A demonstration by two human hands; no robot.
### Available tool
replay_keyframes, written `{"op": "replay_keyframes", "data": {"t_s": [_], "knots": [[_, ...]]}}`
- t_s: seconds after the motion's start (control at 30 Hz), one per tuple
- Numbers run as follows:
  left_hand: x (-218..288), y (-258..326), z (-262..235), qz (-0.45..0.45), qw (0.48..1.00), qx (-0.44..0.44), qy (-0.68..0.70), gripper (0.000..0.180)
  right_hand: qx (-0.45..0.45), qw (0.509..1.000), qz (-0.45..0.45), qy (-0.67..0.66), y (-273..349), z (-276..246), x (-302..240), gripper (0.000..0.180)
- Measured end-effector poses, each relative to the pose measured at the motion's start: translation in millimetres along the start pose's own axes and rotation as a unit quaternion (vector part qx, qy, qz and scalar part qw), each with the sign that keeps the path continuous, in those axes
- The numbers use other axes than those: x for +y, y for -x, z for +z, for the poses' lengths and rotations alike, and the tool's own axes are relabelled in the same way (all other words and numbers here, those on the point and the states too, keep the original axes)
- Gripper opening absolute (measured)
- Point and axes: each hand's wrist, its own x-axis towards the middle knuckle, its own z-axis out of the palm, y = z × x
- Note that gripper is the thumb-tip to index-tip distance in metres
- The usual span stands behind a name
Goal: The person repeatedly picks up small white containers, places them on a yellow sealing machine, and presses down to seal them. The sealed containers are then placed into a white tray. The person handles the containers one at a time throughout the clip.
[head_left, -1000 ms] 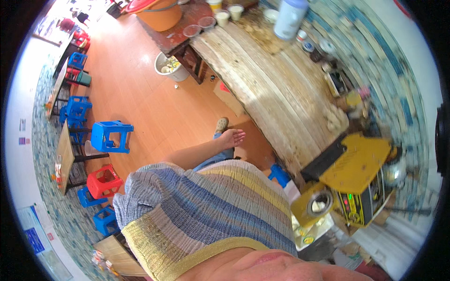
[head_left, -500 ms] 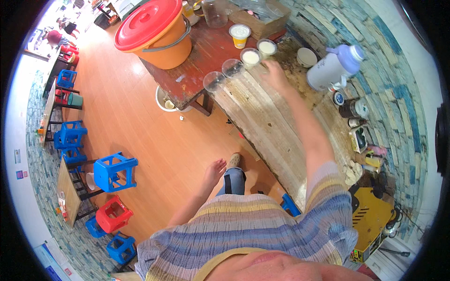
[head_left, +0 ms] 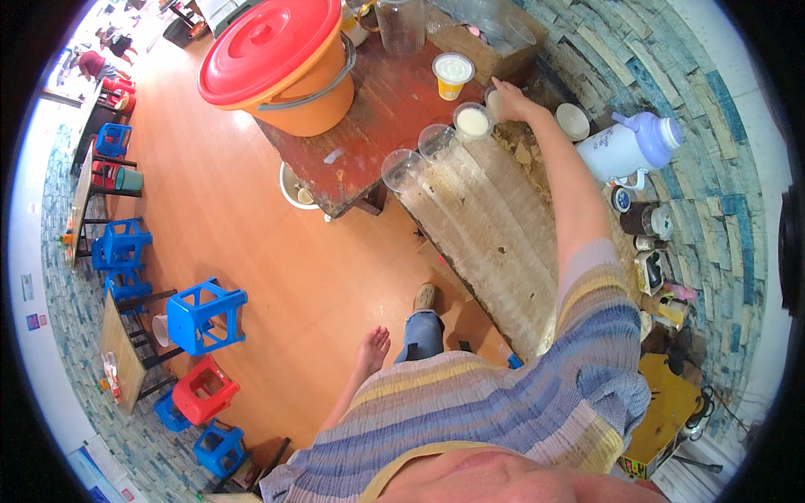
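My right hand reaches far over the wooden bench, its fingers round the last clear plastic cup in a row. The hand covers most of that cup. Beside it stands a cup of white contents, followed by two see-through cups, one in the middle and one at the near left end. A yellow and white tub with white contents sits just beyond the row on the red table. Low on my left, my left hand hangs over the floor, open and holding nothing.
An orange bucket with a red lid stands on the red table. Along the tiled wall are a pale bowl, a lavender thermos and several jars. Blue stools and a red stool are at left.
My right hand has moved away from me to the last cup and closed round it. The view has shifted slightly; my left hand has lowered toward my body.
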Motion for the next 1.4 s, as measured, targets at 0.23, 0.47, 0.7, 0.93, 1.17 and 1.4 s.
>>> {"op": "replay_keyframes", "data": {"t_s": [0.23,0.47,0.7,0.93,1.17,1.4], "knots": [[-8.1,10.2,28.2,-0.033,0.997,-0.045,-0.043,0.02,0.091,0.995,-0.025,-0.035,47.3,-2.6,0.7,0.107],[-12.6,40.8,154.6,0.176,0.864,-0.166,-0.442,0.026,0.186,0.973,-0.132,-0.026,175.6,-47.0,-9.4,0.105],[-34.4,132.2,336.6,0.443,0.725,-0.296,-0.436,0.035,0.176,0.968,-0.135,-0.116,399.6,-76.6,-55.6,0.099],[-170.5,236.7,355.3,0.657,0.431,-0.341,-0.516,0.062,0.245,0.962,-0.046,-0.112,636.1,-36.1,-81.0,0.104],[-316.5,306.6,298.2,0.617,0.359,-0.42,-0.56,0.062,0.289,0.934,0.072,-0.195,838.0,5.2,-76.3,0.097],[-423.7,314.8,275.9,0.579,0.36,-0.493,-0.541,0.051,0.29,0.912,0.239,-0.163,984.3,36.3,-59.7,0.095]]}}
